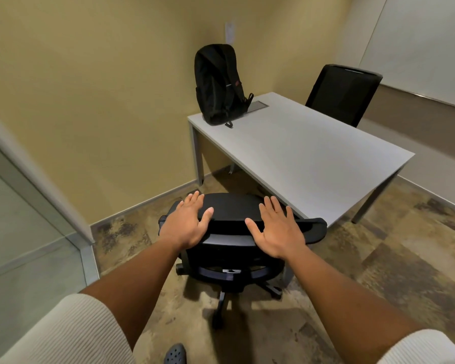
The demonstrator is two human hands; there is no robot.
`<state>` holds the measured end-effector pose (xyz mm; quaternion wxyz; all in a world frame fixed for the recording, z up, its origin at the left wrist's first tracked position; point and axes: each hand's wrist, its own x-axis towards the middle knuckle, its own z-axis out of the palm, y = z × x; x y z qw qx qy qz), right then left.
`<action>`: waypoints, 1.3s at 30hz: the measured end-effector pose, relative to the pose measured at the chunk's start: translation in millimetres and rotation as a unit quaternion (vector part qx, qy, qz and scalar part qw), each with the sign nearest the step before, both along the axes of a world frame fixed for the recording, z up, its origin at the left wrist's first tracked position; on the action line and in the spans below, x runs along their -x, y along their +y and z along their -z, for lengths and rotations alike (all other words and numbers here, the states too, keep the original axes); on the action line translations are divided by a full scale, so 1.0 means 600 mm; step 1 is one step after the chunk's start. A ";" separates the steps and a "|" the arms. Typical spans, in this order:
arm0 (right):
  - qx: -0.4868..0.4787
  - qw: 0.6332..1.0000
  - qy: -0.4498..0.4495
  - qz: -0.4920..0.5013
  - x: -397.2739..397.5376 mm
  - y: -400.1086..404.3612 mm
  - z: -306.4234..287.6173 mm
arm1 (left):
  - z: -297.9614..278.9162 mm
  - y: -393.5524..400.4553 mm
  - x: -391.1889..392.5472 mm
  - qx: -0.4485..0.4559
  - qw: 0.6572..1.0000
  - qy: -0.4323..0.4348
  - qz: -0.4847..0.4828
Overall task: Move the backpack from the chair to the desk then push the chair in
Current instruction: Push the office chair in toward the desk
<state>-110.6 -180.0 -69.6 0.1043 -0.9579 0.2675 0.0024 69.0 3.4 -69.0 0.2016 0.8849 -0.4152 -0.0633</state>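
No legible text, backpack (219, 85) label included.

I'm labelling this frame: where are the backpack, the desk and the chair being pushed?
backpack (217, 85): head view, front panel.
desk (313, 156): head view, bare tabletop.
chair (231, 208): head view, top of backrest.

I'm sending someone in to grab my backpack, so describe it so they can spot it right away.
Find the grey desk in the corner by the yellow wall. The backpack stands upright on the desk's far corner against that wall, beside a small grey panel set in the top. It is the only thing standing on the desk, all black, with straps trailing at its base.
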 end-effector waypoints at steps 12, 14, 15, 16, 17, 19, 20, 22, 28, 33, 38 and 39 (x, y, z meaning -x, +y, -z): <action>-0.047 0.997 0.027 0.061 -0.117 -0.056 0.005 | -0.001 -0.057 -0.127 -0.026 0.999 0.005 0.029; -0.042 0.996 0.035 0.068 -0.138 -0.057 0.004 | -0.001 -0.065 -0.152 -0.025 0.999 0.008 0.031; -0.039 0.996 0.038 0.070 -0.150 -0.057 0.003 | -0.001 -0.069 -0.165 -0.025 0.999 0.008 0.033; -0.037 0.996 0.042 0.072 -0.161 -0.057 0.003 | -0.002 -0.073 -0.179 -0.025 0.999 0.007 0.034; -0.036 0.995 0.046 0.074 -0.172 -0.056 0.002 | -0.002 -0.077 -0.192 -0.025 0.999 0.005 0.037; -0.036 0.995 0.056 0.078 -0.194 -0.056 0.001 | -0.003 -0.087 -0.219 -0.025 0.999 0.003 0.045; -0.036 0.994 0.060 0.080 -0.204 -0.057 0.001 | -0.003 -0.092 -0.232 -0.025 0.998 0.001 0.049; -0.033 0.994 0.063 0.082 -0.228 -0.061 -0.001 | -0.004 -0.102 -0.261 -0.028 0.998 0.000 0.058; -0.050 0.993 0.086 0.059 -0.296 -0.084 -0.004 | -0.008 -0.140 -0.353 -0.041 0.993 -0.009 0.106; -0.053 0.991 0.056 0.105 -0.350 -0.095 0.000 | -0.005 -0.169 -0.418 -0.039 0.990 -0.011 0.136; -0.064 0.984 0.012 0.166 -0.404 -0.106 0.002 | -0.008 -0.205 -0.483 -0.042 0.985 -0.020 0.166; -0.062 0.983 0.012 0.171 -0.413 -0.110 0.002 | -0.008 -0.212 -0.493 -0.044 0.984 -0.019 0.172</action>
